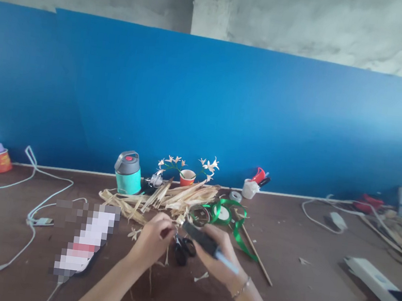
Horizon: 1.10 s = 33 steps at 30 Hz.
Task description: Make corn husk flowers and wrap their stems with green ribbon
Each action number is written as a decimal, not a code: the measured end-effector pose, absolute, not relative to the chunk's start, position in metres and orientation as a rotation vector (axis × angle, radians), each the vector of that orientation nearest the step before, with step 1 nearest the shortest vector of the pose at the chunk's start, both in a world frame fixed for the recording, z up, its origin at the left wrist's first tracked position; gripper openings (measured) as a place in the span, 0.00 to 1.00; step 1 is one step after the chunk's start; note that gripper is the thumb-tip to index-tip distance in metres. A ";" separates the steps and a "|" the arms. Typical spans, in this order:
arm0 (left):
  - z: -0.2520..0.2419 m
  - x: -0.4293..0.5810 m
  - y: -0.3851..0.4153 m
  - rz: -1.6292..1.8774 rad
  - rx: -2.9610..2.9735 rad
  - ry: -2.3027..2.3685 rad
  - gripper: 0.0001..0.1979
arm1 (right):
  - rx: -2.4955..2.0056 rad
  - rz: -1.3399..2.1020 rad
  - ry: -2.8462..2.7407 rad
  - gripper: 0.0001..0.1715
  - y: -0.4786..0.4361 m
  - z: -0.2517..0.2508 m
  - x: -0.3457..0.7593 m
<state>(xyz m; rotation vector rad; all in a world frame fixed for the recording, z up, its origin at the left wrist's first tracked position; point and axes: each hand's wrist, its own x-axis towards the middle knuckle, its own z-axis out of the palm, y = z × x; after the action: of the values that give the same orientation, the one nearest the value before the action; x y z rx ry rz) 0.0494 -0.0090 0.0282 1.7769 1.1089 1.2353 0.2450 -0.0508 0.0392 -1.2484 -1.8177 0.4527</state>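
My right hand (217, 252) is wrapped round a dark glue gun (200, 237); a pale glue stick (227, 262) sticks out of its rear, and its tip points left. Just left of that tip, my left hand (155, 237) is closed with thumb and fingers together. Whatever it pinches is too small to make out. Between and below the hands lie black-handled scissors (181, 253). Dried husks (184, 197) are heaped behind the hands, and a small pale flower piece (201, 277) lies in front of the right hand.
Behind the husks stand a teal jar (127, 180), an orange cup (187, 180) with husk flowers (211, 165), and a white cup (250, 189) of tools. Green ribbon (238, 233) and a stick (257, 257) lie right. A phone (89, 239) lies left; a power strip (381, 290) far right.
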 end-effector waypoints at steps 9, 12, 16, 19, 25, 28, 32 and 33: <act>0.037 0.038 -0.007 1.015 1.159 0.768 0.10 | -1.711 0.158 -1.891 0.12 -0.051 0.039 0.250; 0.034 0.046 -0.010 0.888 1.498 0.848 0.09 | -1.500 0.127 -1.902 0.18 -0.053 0.044 0.256; 0.025 0.048 -0.003 1.218 1.421 1.069 0.10 | -1.803 0.083 -1.840 0.16 -0.056 0.058 0.287; 0.021 0.043 0.001 1.256 1.168 1.170 0.15 | -2.026 0.086 -1.686 0.13 -0.059 0.061 0.320; 0.022 0.045 -0.002 1.280 1.092 1.141 0.18 | -2.290 0.424 -1.663 0.18 -0.072 0.038 0.332; 0.019 0.047 -0.002 1.285 1.110 1.135 0.17 | -2.458 0.315 -1.596 0.14 -0.072 0.031 0.322; 0.013 0.046 0.000 1.256 1.153 1.137 0.18 | -2.548 0.258 -1.552 0.15 -0.069 0.029 0.321; 0.011 0.046 0.001 1.250 1.157 1.136 0.18 | -2.549 0.262 -1.545 0.15 -0.068 0.029 0.323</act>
<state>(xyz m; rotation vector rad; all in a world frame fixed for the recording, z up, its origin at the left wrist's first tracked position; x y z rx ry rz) 0.0461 0.0007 0.0114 1.1574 1.1359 1.2501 0.3231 -0.0682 0.0287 -2.5494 -1.5450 0.2622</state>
